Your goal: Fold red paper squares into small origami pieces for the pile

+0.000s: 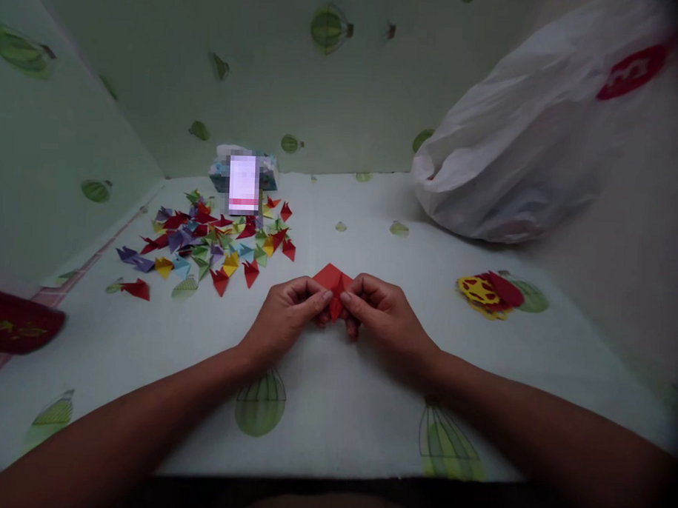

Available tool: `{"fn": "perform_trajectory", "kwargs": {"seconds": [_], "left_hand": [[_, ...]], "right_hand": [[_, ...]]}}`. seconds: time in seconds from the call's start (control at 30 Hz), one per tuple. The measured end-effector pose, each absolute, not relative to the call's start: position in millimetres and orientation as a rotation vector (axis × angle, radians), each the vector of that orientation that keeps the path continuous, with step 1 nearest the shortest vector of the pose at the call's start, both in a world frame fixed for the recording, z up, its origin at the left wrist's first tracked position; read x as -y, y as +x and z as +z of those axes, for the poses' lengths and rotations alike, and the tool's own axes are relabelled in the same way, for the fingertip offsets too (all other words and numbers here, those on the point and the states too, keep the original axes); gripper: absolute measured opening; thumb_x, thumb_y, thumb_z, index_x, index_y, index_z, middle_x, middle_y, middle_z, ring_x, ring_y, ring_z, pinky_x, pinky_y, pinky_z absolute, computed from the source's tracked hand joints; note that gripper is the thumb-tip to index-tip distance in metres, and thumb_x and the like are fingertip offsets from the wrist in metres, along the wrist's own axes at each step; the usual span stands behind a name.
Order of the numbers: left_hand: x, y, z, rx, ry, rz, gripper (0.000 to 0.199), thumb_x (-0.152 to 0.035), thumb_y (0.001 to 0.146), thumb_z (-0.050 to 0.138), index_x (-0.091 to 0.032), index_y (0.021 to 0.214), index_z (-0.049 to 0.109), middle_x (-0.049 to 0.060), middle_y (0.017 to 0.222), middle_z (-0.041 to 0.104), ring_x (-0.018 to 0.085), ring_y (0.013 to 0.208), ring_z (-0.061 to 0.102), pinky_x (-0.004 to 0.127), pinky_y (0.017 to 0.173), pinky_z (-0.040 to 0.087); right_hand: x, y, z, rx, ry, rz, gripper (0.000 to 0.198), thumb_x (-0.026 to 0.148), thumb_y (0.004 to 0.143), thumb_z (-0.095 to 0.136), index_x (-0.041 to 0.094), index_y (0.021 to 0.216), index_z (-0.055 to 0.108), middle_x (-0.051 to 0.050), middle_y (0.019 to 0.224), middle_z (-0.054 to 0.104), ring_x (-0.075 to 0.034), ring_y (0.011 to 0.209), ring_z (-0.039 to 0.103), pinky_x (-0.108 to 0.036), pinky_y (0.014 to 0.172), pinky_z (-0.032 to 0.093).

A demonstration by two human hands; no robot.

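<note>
- Mid-fold, I'd say from here: left hand [290, 308] and right hand [378, 309] pinch the red paper [332, 273] from either side.
- Next move likely calls for even crease pressure.
- Paper: 1 diamond-like top, narrow tip below; over table [345, 402], right of folded pile [203, 238].

Dim overall, with a dull green-grey cast across the wall [367, 84]. Brightest at the phone screen [244, 180], glowing white and pink yet broken into coarse pixel blocks. Paler over the middle of the desk [334, 402], nearly black below its front edge and at the far right. Softly shadowed under the plastic bag [503, 156]. Fairly clear around the hands [284, 308] and red paper [331, 274]; darker along the forearms [161, 403], stretched and softer toward the edges.
</note>
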State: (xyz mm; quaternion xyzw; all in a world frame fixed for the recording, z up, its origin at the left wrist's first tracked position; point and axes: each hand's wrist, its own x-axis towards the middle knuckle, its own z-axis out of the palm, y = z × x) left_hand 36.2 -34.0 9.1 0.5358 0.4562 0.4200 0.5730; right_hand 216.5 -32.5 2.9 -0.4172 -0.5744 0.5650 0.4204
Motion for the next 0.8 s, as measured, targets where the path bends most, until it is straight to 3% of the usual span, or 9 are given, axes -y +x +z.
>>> {"fn": "perform_trajectory", "kwargs": {"seconds": [0.27,0.43,0.8], "left_hand": [[32.8,37.6,9.1,-1.105,1.29,1.046,0.023,-0.033,0.088,0.069,-0.016,0.074,0.063,-0.002,0.063,0.064,0.011,0.061,0.057,0.026,0.064,0.044],[32.3,35.8,4.2,-1.064,1.249,1.056,0.025,-0.035,0.09,0.069,-0.016,0.074,0.062,-0.002,0.064,0.064,0.011,0.062,0.056,0.026,0.065,0.044],[33.3,36.5,8.5,-1.077,1.303,1.015,0.024,-0.035,0.088,0.069,-0.016,0.074,0.063,-0.002,0.064,0.064,0.011,0.062,0.057,0.026,0.065,0.044]], "right_hand": [[29.5,215.5,-1.8,1.304,-0.896,1.559,0.028,0.038,0.096,0.063,0.017,0.078,0.061,0.0,0.069,0.066,-0.009,0.052,0.059,-0.025,0.054,0.049],[27.3,214.2,-6.1,1.215,-0.828,1.653,0.026,0.039,0.092,0.07,0.017,0.079,0.063,0.001,0.071,0.066,-0.009,0.052,0.06,-0.025,0.053,0.052],[31.6,216.2,3.8,1.43,-1.032,1.45,0.026,0.035,0.089,0.065,0.019,0.071,0.057,0.005,0.055,0.058,-0.008,0.046,0.051,-0.024,0.05,0.041]]}}
